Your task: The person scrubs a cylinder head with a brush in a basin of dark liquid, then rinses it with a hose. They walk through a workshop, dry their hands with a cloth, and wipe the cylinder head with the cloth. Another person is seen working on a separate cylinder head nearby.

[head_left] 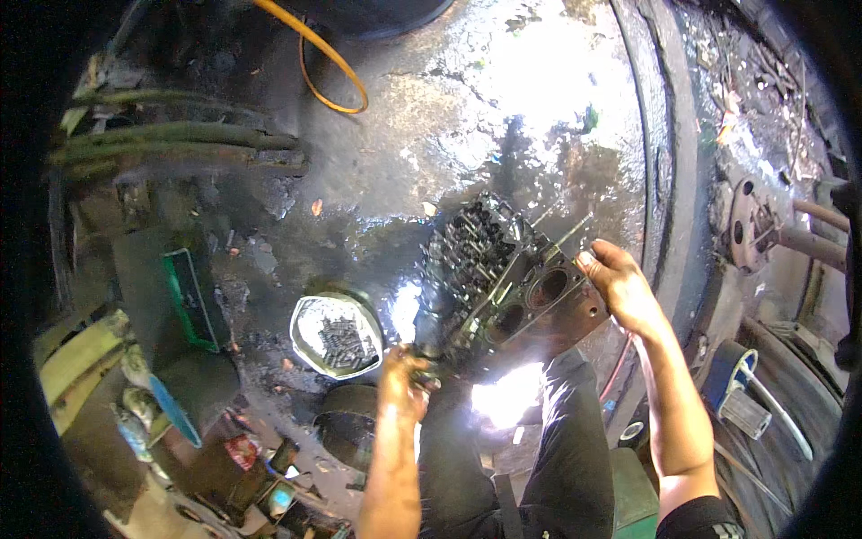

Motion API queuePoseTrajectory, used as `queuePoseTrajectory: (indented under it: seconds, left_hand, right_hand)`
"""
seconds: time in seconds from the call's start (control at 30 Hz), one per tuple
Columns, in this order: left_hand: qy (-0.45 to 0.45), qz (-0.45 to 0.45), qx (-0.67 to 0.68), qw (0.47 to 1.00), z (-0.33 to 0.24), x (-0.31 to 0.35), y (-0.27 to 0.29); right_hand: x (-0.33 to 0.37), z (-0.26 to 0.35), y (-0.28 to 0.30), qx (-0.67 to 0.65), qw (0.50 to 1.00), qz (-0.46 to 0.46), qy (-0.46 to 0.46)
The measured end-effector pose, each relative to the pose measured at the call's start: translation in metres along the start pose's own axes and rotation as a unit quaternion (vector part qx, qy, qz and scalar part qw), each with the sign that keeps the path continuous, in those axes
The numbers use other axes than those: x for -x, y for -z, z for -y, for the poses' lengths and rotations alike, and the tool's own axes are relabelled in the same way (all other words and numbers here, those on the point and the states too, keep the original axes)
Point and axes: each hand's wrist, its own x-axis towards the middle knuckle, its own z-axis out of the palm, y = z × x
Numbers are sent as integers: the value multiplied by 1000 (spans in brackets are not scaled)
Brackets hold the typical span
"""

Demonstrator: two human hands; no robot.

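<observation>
A dark, oily engine cylinder head (489, 278) is tilted before my knees, with rows of springs and studs on its far left part and large round openings on the near right face. My right hand (620, 283) is closed on its right end, thumb along the upper edge. Down at its near left corner, my left hand (407, 382) has its fingers curled round the dark edge; shadow hides part of that grip. Left of the part, a whitish cut-open container (310, 314) holds many small metal pieces (343, 345).
Wet, oily concrete floor (386, 162) stretches ahead. An orange hose (346, 76) loops at the top. Long metal bars (180, 144) lie at the left, above a green-edged tray (184, 305). A dark round tub (346, 431) stands by my left forearm. A flanged shaft (750, 229) lies at the right.
</observation>
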Motion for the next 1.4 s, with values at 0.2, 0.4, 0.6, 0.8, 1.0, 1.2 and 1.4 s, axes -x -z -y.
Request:
queuePoseTrajectory:
  seconds: [0.2,0.4,0.6,0.8,1.0,1.2,1.4]
  left_hand:
    - [-88,64,-301,948,-84,-26,-94]
    - [-103,51,-468,876,-118,-23,-151]
    - [-102,102,-504,852,-187,-65,-174]
    - [-3,146,-457,877,-264,-118,-152]
    - [57,157,-269,949,-275,-136,-72]
    - [93,150,-13,984,-228,-127,-21]
    - [165,96,88,978,-170,-97,-69]
  right_hand:
    - [49,-102,-12,-76,978,-190,36]
    - [114,-173,-99,156,979,-113,75]
    - [76,-98,-121,49,983,-176,8]
    - [9,57,-101,-187,943,-265,-76]
    - [-31,153,-102,-17,976,-196,-92]
    - [-75,215,-104,217,969,-116,11]
    - [-142,256,-45,318,945,-25,72]
